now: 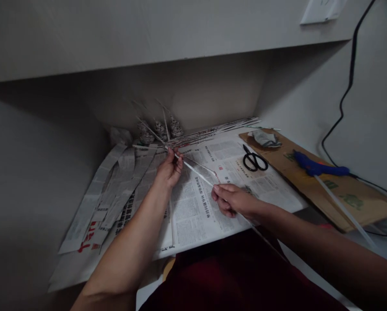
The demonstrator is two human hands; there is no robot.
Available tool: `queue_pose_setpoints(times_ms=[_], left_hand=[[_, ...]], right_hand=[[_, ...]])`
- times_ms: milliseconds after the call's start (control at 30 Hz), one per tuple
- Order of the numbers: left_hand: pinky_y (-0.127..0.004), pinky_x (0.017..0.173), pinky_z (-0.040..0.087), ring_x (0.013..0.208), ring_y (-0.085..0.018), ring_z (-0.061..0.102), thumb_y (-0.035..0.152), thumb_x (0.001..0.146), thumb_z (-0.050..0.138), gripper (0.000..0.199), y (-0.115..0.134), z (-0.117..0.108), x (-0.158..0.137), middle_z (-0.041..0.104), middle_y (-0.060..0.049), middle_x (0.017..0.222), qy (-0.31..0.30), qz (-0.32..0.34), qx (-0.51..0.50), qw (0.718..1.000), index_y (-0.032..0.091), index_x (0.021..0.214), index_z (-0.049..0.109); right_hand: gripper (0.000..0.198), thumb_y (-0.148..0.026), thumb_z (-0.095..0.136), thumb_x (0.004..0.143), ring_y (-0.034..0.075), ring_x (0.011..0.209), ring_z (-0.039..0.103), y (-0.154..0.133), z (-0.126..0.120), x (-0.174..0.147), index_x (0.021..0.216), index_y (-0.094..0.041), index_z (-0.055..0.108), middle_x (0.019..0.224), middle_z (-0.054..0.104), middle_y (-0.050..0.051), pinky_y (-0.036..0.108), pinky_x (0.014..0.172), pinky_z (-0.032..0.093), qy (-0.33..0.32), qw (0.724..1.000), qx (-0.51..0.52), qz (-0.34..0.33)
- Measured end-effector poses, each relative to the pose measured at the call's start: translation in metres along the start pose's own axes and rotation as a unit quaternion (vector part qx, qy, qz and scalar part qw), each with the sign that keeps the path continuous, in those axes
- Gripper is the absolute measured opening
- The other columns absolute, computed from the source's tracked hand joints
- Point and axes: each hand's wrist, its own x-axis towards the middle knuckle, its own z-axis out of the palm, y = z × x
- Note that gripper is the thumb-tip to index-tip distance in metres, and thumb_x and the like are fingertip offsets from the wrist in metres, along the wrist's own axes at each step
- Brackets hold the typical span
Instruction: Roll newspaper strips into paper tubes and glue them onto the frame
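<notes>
My left hand (pixel 170 167) is closed, thumb and fingers pinching the point where several thin rolled-paper sticks (pixel 157 134) cross and fan out toward the back. One long pale paper stick (pixel 198 173) runs from that crossing down to my right hand (pixel 230 199), whose fingers are curled round it. Its tail passes beyond the right hand toward my lap. Another thin stick slants from the left hand to the right, above the newspaper. Both hands are over the newspaper sheet (pixel 193 216); the exact grip under the left fingers is hidden.
Black scissors (pixel 255 161) lie right of the hands. A blue glue gun (pixel 319 166) with a glue stick and cord rests on cardboard (pixel 287 166). Paper strips (pixel 94 194) lie left. Behind are several cone-shaped woven pieces (pixel 160 128) and a stick bundle (pixel 219 129), under an overhanging ledge (pixel 167 34).
</notes>
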Motion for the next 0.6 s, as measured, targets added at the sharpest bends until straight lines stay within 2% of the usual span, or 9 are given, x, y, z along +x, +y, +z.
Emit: queue_pose_setpoints(times_ms=[67,133,233,333,400,467,533,600], left_hand=[[-0.010,0.047,0.050,0.053,-0.006,0.058,0.024,0.090,0.047,0.024,0.000,0.002,-0.001,0.056,0.000,0.059,-0.001,-0.003,-0.001,1.000,0.010,0.076,0.060],[-0.009,0.047,0.049,0.052,-0.005,0.058,0.024,0.090,0.046,0.024,-0.001,0.003,-0.002,0.056,0.000,0.059,0.000,-0.002,0.003,1.000,0.010,0.076,0.060],[-0.009,0.048,0.050,0.054,-0.006,0.059,0.025,0.088,0.050,0.021,-0.004,0.002,-0.002,0.056,-0.001,0.061,0.001,-0.003,0.011,1.000,0.010,0.077,0.061],[-0.011,0.049,0.051,0.056,-0.007,0.060,0.025,0.086,0.053,0.018,-0.007,0.001,-0.002,0.057,-0.001,0.063,-0.012,-0.007,0.021,1.000,0.010,0.079,0.061],[-0.011,0.050,0.052,0.056,-0.007,0.060,0.025,0.087,0.053,0.018,-0.008,0.001,-0.003,0.057,-0.001,0.063,-0.021,-0.005,0.022,1.000,0.010,0.080,0.061],[-0.011,0.049,0.051,0.055,-0.007,0.060,0.024,0.087,0.052,0.019,-0.007,0.001,-0.003,0.057,-0.001,0.062,-0.027,-0.008,0.019,0.999,0.009,0.080,0.060],[-0.010,0.047,0.050,0.055,-0.006,0.059,0.024,0.087,0.051,0.019,-0.006,0.002,-0.004,0.056,-0.001,0.062,-0.035,-0.015,0.015,0.999,0.009,0.079,0.059],[-0.009,0.047,0.050,0.054,-0.006,0.059,0.024,0.088,0.051,0.019,-0.005,0.002,-0.004,0.056,-0.001,0.062,-0.038,-0.022,0.006,0.999,0.009,0.080,0.059]], right_hand=[[0.037,-0.054,0.032,0.091,0.009,0.035,0.032,0.003,-0.003,-0.001,0.080,-0.021,0.043,0.047,0.025,-0.009,0.021,0.036,0.027,-0.072,0.989,0.121,0.036],[0.038,-0.055,0.032,0.091,0.009,0.035,0.034,0.001,-0.005,-0.001,0.083,-0.020,0.045,0.047,0.027,-0.008,0.022,0.035,0.029,-0.096,0.984,0.145,0.039],[0.038,-0.054,0.035,0.091,0.009,0.037,0.039,-0.007,-0.005,0.006,0.087,-0.019,0.050,0.048,0.038,-0.005,0.022,0.037,0.033,-0.029,0.999,0.022,0.005],[0.030,-0.047,0.045,0.089,0.008,0.043,0.041,-0.014,-0.002,0.017,0.082,-0.019,0.052,0.052,0.045,-0.003,0.021,0.041,0.033,0.068,0.989,-0.119,-0.058],[0.030,-0.046,0.044,0.090,0.008,0.042,0.039,-0.013,-0.002,0.022,0.077,-0.019,0.051,0.051,0.041,-0.004,0.021,0.042,0.032,0.070,0.991,-0.094,-0.065],[0.033,-0.049,0.039,0.091,0.008,0.038,0.034,-0.009,-0.003,0.024,0.077,-0.020,0.046,0.047,0.033,-0.007,0.021,0.039,0.029,0.006,0.999,0.021,-0.026],[0.033,-0.051,0.035,0.092,0.008,0.034,0.029,-0.005,-0.005,0.022,0.078,-0.021,0.041,0.044,0.025,-0.009,0.021,0.035,0.025,-0.081,0.986,0.142,0.020],[0.033,-0.051,0.034,0.092,0.008,0.033,0.027,-0.002,-0.007,0.018,0.078,-0.021,0.040,0.043,0.023,-0.009,0.021,0.034,0.023,-0.142,0.969,0.196,0.044]])
